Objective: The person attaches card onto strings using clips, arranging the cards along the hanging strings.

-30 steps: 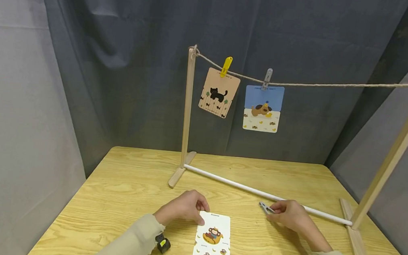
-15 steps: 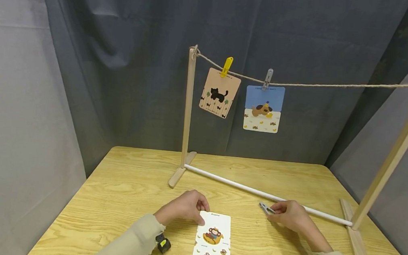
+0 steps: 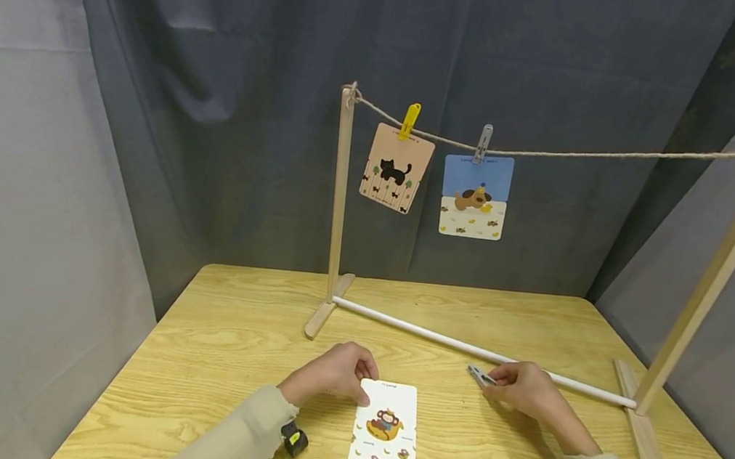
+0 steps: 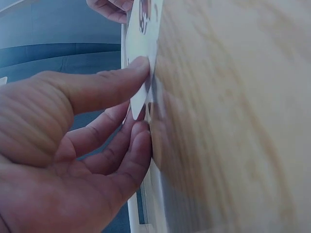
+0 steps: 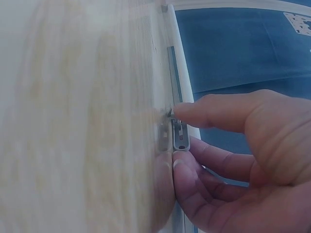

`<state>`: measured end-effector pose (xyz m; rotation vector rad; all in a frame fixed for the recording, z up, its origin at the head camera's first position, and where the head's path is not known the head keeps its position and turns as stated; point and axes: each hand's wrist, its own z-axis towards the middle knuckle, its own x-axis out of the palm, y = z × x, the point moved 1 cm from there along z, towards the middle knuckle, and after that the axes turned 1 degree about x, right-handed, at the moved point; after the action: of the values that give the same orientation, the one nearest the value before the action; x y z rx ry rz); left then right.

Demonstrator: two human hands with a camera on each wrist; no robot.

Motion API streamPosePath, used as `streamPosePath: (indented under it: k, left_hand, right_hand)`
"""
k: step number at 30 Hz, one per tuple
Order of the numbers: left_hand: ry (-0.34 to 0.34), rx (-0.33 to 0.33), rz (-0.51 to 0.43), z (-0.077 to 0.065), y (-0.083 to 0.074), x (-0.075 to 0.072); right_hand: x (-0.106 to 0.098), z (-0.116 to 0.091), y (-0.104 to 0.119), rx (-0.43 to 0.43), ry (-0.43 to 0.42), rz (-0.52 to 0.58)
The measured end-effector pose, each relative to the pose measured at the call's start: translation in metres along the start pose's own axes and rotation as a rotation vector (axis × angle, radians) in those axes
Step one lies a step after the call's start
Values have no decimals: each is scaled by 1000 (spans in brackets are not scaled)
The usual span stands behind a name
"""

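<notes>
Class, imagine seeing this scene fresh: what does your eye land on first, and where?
The eye goes first to a cat card under a yellow clip and, to its right, a dog card under a grey clip, hanging from a string above the table. Below, the left hand pinches the corner of a white monkey card, while the right hand holds a loose clip.

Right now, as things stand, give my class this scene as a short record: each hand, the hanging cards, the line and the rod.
Left hand: pinches monkey card at one corner
Right hand: holds gray clothespin at one end
Black-cat card: tilted, clipped by yellow clothespin
Dog card: nearly level, clipped by second gray clothespin
Twine: strung between two wooden posts, bearing both clipped cards
White rod: low, between the posts
</notes>
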<state>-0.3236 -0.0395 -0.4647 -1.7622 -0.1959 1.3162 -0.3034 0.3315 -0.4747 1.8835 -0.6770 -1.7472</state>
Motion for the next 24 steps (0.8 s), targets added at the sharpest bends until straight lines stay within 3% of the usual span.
streamPosePath:
  k: [9, 24]
  left_hand:
    - [-2, 1, -25, 0, -1, -1]
    - [26, -20, -159, 0, -2, 1]
  right_hand:
    - [0, 0, 1, -9, -9, -3]
    - [-3, -3, 4, 3, 12, 15]
